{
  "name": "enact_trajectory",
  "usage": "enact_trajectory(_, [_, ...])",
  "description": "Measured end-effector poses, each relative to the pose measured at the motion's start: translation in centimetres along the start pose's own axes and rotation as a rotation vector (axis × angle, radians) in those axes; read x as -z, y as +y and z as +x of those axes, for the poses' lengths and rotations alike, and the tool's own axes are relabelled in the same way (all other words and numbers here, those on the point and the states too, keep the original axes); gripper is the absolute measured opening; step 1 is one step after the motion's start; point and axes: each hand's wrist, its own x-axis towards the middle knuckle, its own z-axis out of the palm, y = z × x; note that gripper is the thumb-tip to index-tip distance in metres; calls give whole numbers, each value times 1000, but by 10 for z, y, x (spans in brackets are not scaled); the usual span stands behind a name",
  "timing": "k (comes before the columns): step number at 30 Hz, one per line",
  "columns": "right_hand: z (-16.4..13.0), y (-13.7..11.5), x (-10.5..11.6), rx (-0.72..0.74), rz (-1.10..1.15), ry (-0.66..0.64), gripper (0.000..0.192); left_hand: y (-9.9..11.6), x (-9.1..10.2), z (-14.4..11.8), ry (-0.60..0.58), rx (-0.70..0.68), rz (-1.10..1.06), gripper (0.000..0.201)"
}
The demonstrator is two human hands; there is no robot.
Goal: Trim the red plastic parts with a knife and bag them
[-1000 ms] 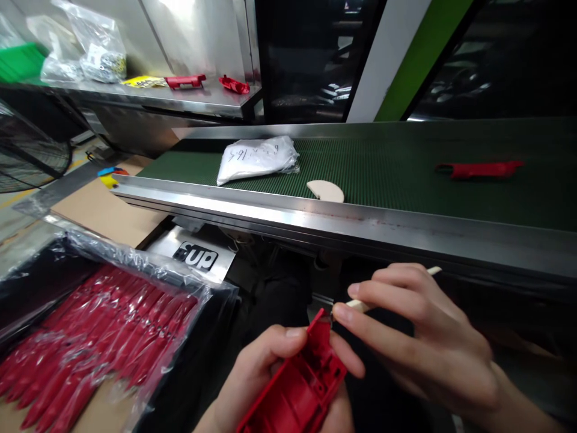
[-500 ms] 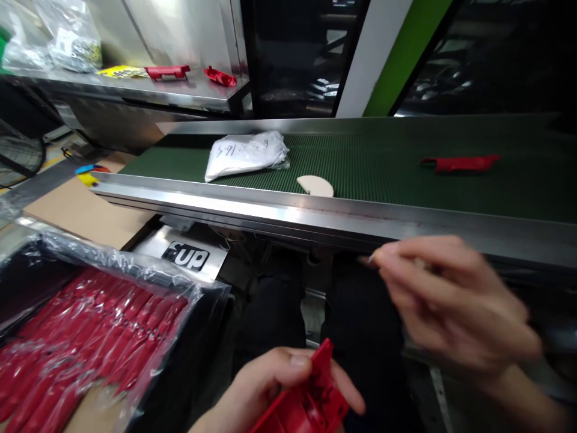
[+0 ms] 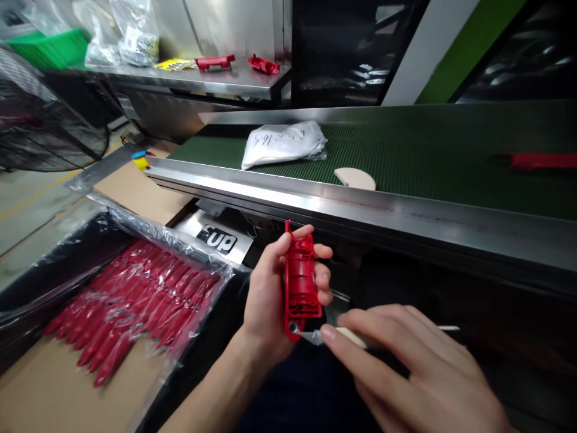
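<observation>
My left hand (image 3: 265, 288) is closed around a red plastic housing (image 3: 301, 273), held upright with its ribbed hollow inside toward me. At the lower end of the housing sits a round hole with a metal-looking ring. My right hand (image 3: 406, 355) grips a small knife (image 3: 354, 337) with a pale handle, pinched between thumb and fingers. The knife's pointed blade is at the lower end of the housing, beside the ring; whether it touches cannot be made out.
A green conveyor belt (image 3: 396, 150) with a metal edge crosses ahead, carrying a white plastic packet (image 3: 283, 144), a beige half-disc (image 3: 356, 178) and another red part (image 3: 541, 160). At left, a plastic-lined box (image 3: 171, 367) holds many red parts (image 3: 144, 288). A fan (image 3: 40, 114) stands beyond.
My left hand has raised the red housing and turned it upright. My right hand has come down and left, bringing the knife to the housing's lower end. The view has shifted left.
</observation>
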Motion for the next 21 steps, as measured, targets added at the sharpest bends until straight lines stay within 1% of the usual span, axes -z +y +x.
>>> enact_trajectory(7, [2,2,-4,-34,74,-23,31,0,1,-2,-16,-10,16,32])
enact_trajectory(11, [1,4,-7,-41,105,-4,33,0,0,0,-6,-17,29,33])
enact_trajectory(16, [4,6,-11,-38,68,0,31,0,2,1,2,-11,25,33])
enact_trajectory(19, [6,5,-7,-41,40,-18,31,1,4,3,0,-8,14,33])
enact_trajectory(21, [4,9,0,-35,58,-43,34,1,5,6,7,-14,-8,33])
